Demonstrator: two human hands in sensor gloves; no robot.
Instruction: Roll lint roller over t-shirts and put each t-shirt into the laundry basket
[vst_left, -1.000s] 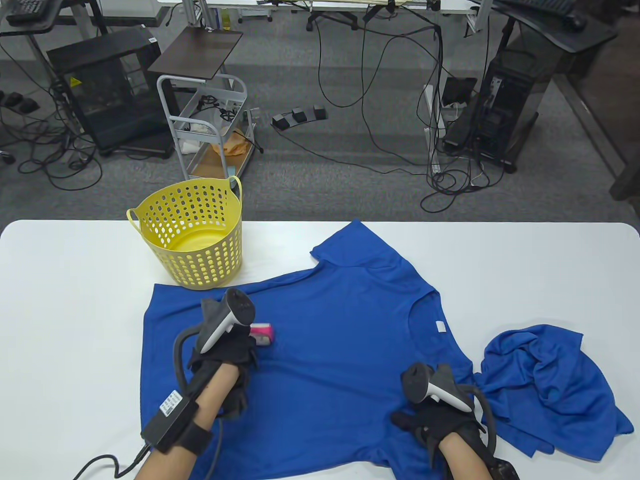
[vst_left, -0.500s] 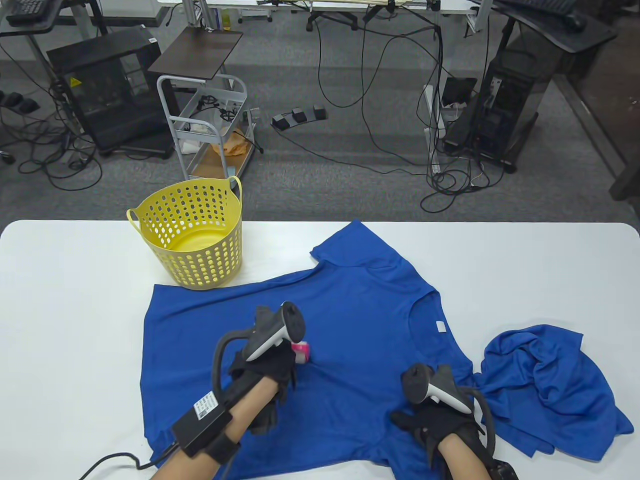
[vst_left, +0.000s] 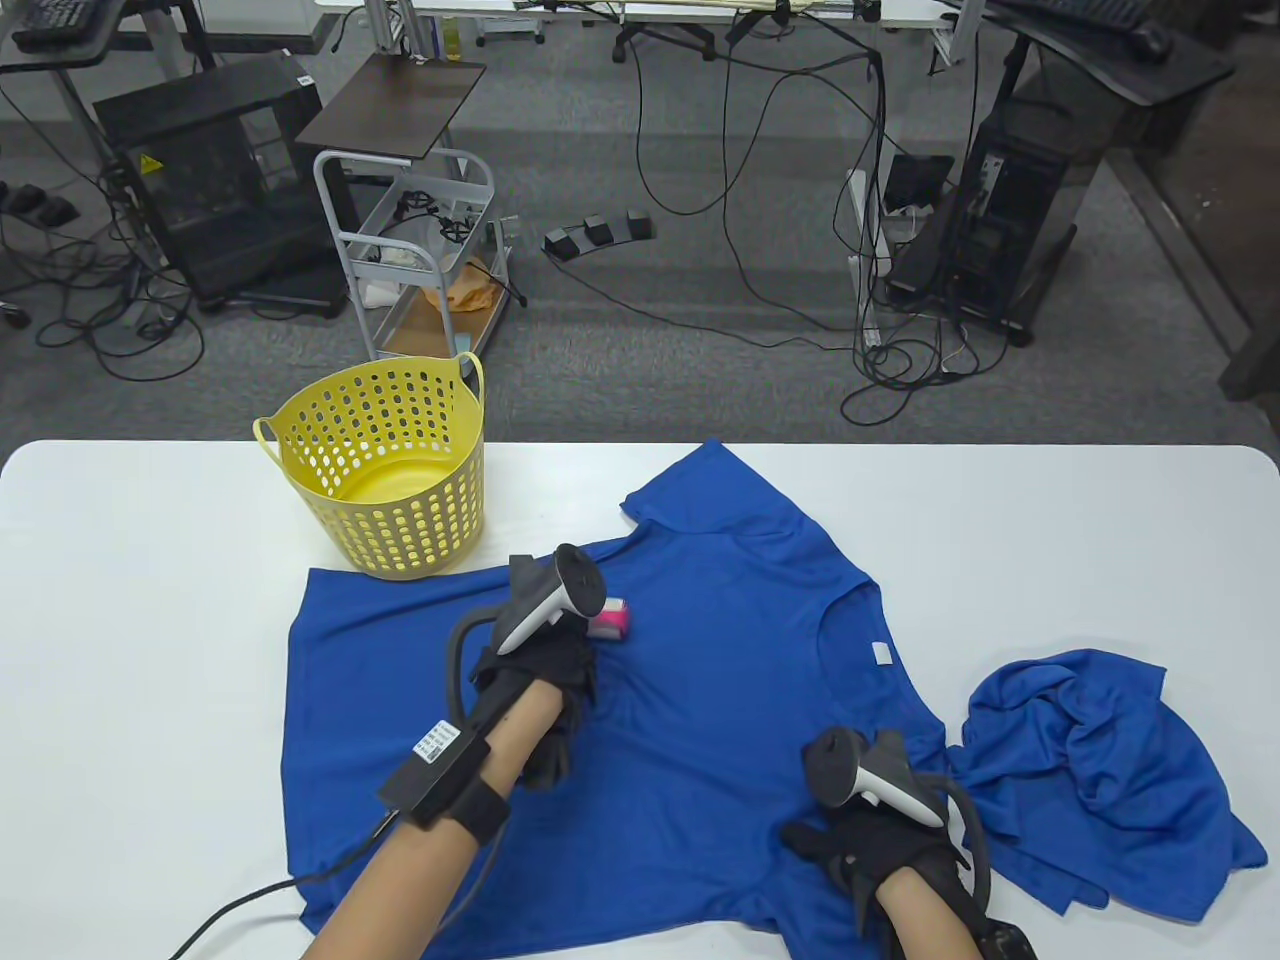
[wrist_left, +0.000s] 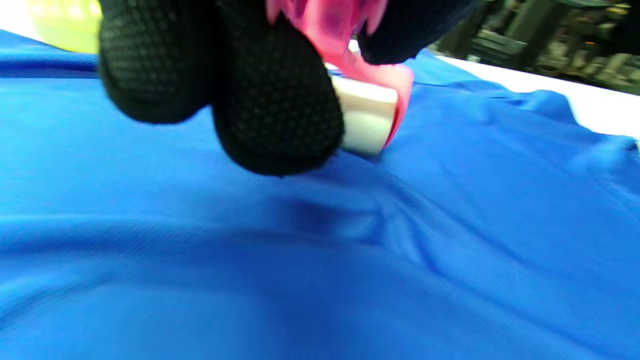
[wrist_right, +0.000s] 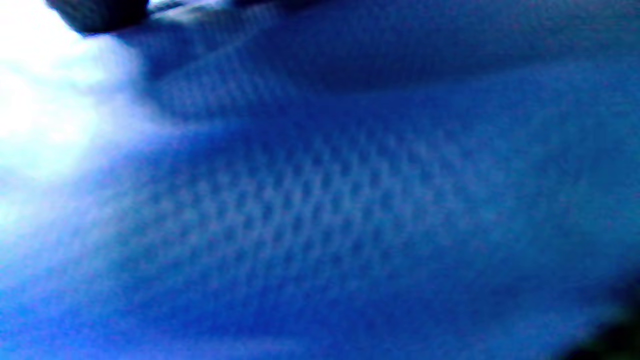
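Left hand (vst_left: 540, 660) is gripping the pink lint roller (vst_left: 610, 618), pressing it onto the spread t-shirt (vst_left: 700, 720), while right hand (vst_left: 880, 850) is lying flat-fingered, pinning the cloth against dragging.

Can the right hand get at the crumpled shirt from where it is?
Probably yes. The right hand rests flat on the spread shirt, and the crumpled shirt lies just to its right with nothing between them.

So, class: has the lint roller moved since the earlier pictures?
Yes. The lint roller has moved up the flat t-shirt, away from the table's near edge, toward the laundry basket.
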